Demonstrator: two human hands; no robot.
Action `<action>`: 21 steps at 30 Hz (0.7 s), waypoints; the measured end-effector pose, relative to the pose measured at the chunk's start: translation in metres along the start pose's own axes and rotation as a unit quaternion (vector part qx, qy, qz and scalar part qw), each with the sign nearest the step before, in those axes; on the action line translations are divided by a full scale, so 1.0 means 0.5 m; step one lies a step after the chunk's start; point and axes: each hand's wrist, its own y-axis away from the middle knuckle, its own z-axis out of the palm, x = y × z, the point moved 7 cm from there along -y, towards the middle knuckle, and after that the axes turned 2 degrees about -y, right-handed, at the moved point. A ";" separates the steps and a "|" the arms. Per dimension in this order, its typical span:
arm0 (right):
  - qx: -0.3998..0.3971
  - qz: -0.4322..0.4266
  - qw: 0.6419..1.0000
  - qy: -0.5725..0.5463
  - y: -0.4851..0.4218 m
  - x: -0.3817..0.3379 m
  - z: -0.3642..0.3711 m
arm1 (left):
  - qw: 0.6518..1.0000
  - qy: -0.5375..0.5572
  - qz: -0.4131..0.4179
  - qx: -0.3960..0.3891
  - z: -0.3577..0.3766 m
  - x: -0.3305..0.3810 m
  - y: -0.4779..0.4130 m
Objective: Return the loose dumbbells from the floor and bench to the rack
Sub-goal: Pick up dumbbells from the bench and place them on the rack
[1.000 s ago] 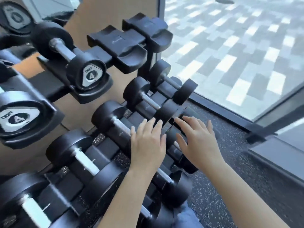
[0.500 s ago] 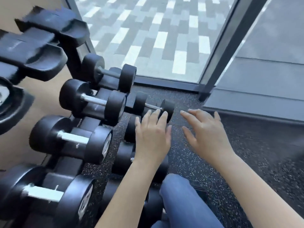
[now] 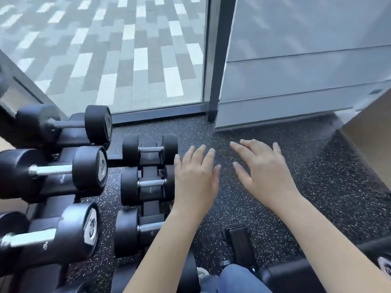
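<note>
My left hand (image 3: 195,178) and right hand (image 3: 264,170) hover flat with fingers straight, holding nothing, over the floor (image 3: 317,176). The dumbbells (image 3: 148,183) sit in the rack (image 3: 150,206) on my left. Each of two tiers shows three, all level, with handles running left to right. My left hand is just beside the lower row's right ends.

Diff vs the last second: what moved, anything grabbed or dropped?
Both hands drew right, off the lower dumbbells: right hand now over floor, left hand beside the row's ends. The view swung right too. Nothing grabbed or let go. Unchanged: hands open and empty, dumbbells seated on the rack.
</note>
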 end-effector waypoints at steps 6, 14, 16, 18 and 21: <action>-0.003 0.086 0.996 0.036 0.050 0.110 -0.044 | 0.997 0.028 0.070 -0.025 0.053 0.124 -0.031; 0.011 0.186 0.979 0.078 0.186 0.211 -0.119 | 0.982 0.051 0.168 -0.068 0.098 0.298 0.008; 0.011 0.204 0.976 0.078 0.224 0.224 -0.131 | 0.979 0.053 0.185 -0.073 0.099 0.329 0.029; 0.011 0.222 0.972 0.073 0.263 0.235 -0.144 | 0.976 0.047 0.199 -0.074 0.097 0.356 0.051; 0.022 0.238 0.968 0.076 0.321 0.248 -0.170 | 0.972 0.054 0.215 -0.083 0.093 0.404 0.086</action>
